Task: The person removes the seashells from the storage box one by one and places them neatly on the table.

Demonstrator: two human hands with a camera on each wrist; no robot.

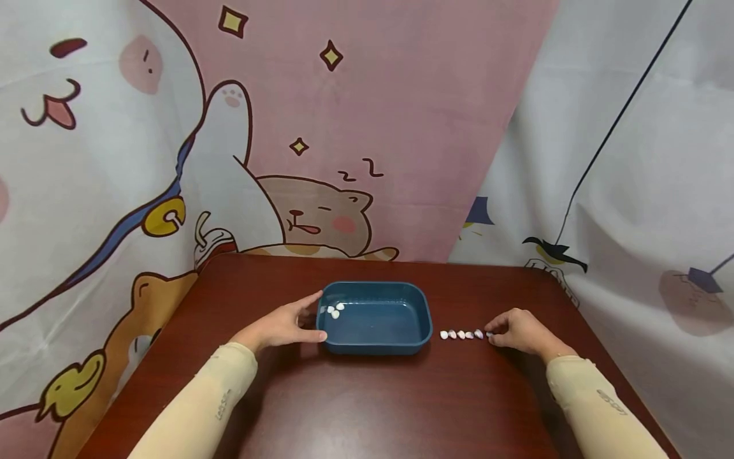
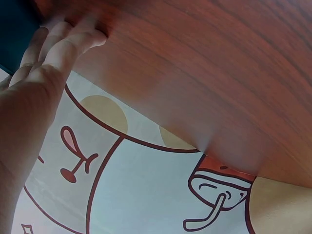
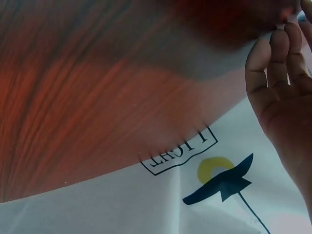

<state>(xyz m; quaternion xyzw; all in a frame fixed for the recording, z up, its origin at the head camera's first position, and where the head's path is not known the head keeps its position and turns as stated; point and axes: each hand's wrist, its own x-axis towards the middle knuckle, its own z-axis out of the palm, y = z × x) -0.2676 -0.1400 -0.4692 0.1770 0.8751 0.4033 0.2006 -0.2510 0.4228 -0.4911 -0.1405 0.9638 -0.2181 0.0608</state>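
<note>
A blue rectangular tray point(image 1: 373, 349) stands on the table, with several small white pieces point(image 1: 335, 311) in its left part. My left hand point(image 1: 285, 325) rests at the tray's left end, thumb on the front corner and fingers toward the back corner. In the left wrist view its fingers point(image 2: 57, 48) stretch to the tray's edge. Right of the tray lies a row of small white-and-purple shells point(image 1: 461, 335). At the row's right end my right hand point(image 1: 520, 331) pinches another small shell point(image 1: 489, 334), mostly hidden by the fingertips. The right wrist view barely shows that spot.
The dark red wooden table point(image 1: 390, 408) ends at a cartoon-printed cloth point(image 1: 413, 127) behind it. More of this cloth hangs at both sides. Light sleeves point(image 1: 195, 395) cover both forearms.
</note>
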